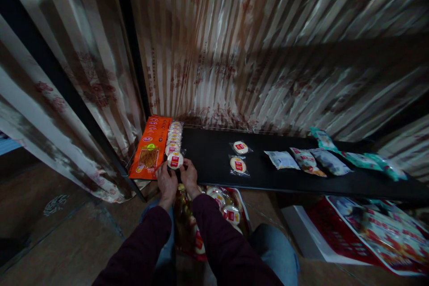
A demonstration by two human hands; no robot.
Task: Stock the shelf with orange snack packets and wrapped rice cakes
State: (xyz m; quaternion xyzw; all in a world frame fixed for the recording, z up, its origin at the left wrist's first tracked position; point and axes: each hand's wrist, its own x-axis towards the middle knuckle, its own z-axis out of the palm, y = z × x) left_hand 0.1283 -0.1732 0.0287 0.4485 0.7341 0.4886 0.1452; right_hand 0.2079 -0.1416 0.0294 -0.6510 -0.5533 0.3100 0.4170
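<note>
Both my hands pinch a round white rice cracker in a clear wrapper with a red label, at the near end of a row of like crackers on the black shelf. My left hand has its fingers on the cracker's left edge, and my right hand grips its right edge. Left of the row lies a flat orange snack bag. Two more wrapped crackers rest on the shelf, to the right of my hands.
Small snack packets lie along the right of the black shelf. Below my arms is a red box of wrapped crackers. A red-and-white carton of packets stands on the floor at right. Behind hangs a striped curtain, framed by dark posts.
</note>
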